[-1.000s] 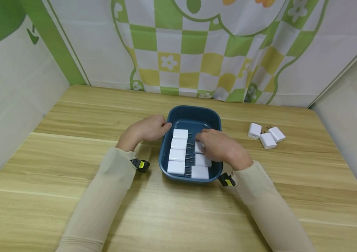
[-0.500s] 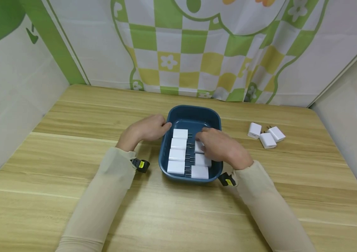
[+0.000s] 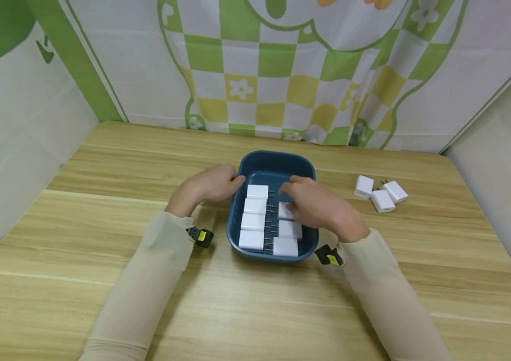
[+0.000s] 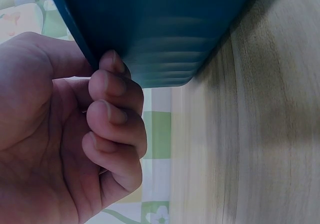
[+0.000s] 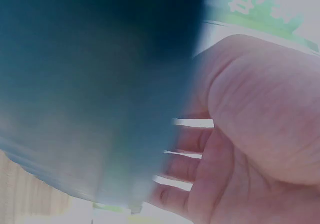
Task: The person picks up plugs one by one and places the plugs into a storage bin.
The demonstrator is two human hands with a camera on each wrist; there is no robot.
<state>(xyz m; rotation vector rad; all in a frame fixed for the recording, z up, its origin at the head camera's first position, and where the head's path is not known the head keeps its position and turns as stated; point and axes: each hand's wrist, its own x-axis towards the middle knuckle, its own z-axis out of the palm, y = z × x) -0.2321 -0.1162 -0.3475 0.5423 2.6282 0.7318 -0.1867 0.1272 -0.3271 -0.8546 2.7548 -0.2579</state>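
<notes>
A dark blue plastic bin (image 3: pixel 278 165) stands on the table, holding white charger plugs in two columns. Several plugs (image 3: pixel 253 205) fill the left column, prongs pointing right. Three more make up the right column, prongs pointing left. My left hand (image 3: pixel 212 184) pinches the bin's left rim between thumb and curled fingers, as the left wrist view confirms. Over the right rim reaches my right hand (image 3: pixel 316 200), its fingers inside the bin just beyond the farthest right-column plug (image 3: pixel 285 210), which it partly covers. The bin wall (image 5: pixel 100 93) hides those fingertips in the right wrist view.
Three loose charger plugs (image 3: pixel 382 200) lie close together on the wooden table (image 3: pixel 255 311), right of the bin. A patterned green and white cloth (image 3: pixel 278 75) hangs along the table's back edge.
My right hand's fingers have lifted and spread a little away from the farthest right-column plug, letting it go in place. Its wrist has shifted slightly right. The left hand stays on the rim.
</notes>
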